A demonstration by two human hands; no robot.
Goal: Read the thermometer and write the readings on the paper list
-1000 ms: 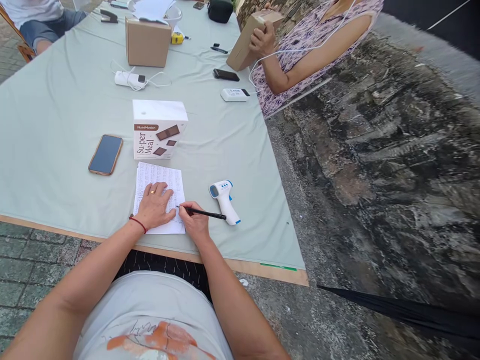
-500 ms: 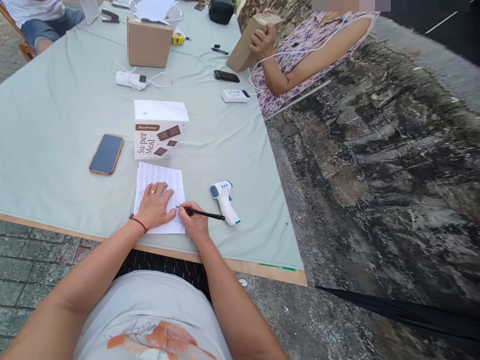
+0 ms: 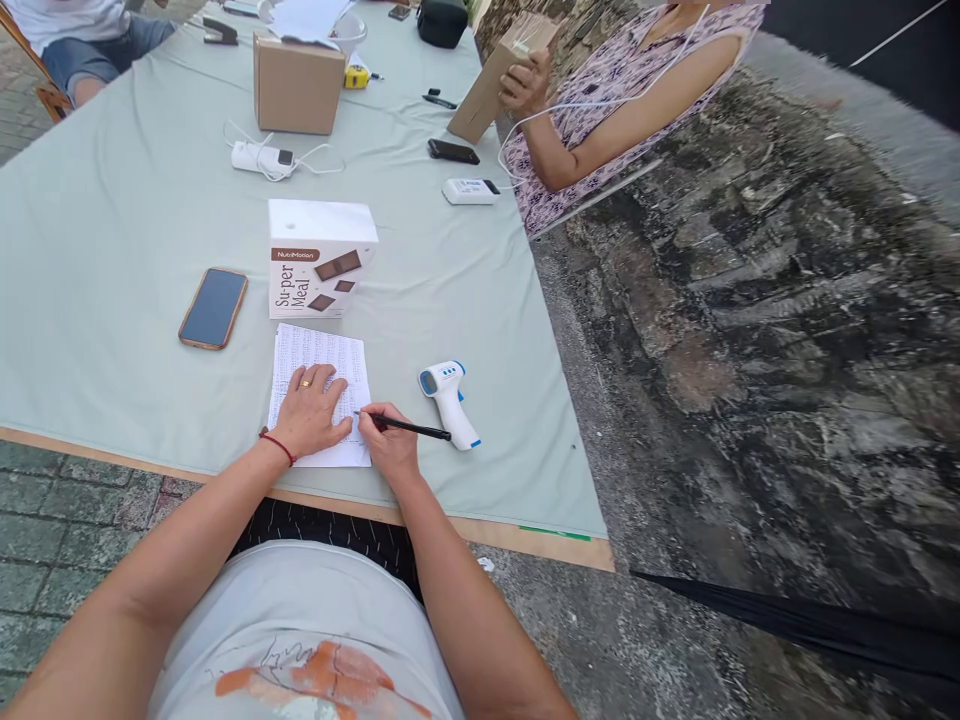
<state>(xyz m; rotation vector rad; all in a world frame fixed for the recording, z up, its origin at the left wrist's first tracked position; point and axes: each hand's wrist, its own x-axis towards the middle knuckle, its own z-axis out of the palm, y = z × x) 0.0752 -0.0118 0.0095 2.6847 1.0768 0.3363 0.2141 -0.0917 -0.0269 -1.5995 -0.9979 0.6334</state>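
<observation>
Your left hand [image 3: 309,412] lies flat on the sheet [image 3: 321,355], fingers spread, same as a second ago. Your right hand [image 3: 391,445] has its fingers clamped on the pen [image 3: 409,428], tip on the sheet's right edge; no visible shift. The sheet sits on the desk [image 3: 112,260] near its front edge, just before the white box [image 3: 321,258] (thermometer [image 3: 448,400] to the right). The co-worker's carton [image 3: 495,75] has tilted slightly.

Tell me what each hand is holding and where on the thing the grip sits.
The right hand grips a black pen near its writing end, tip on the paper sheet. The left hand holds nothing; it lies flat on that sheet.
</observation>
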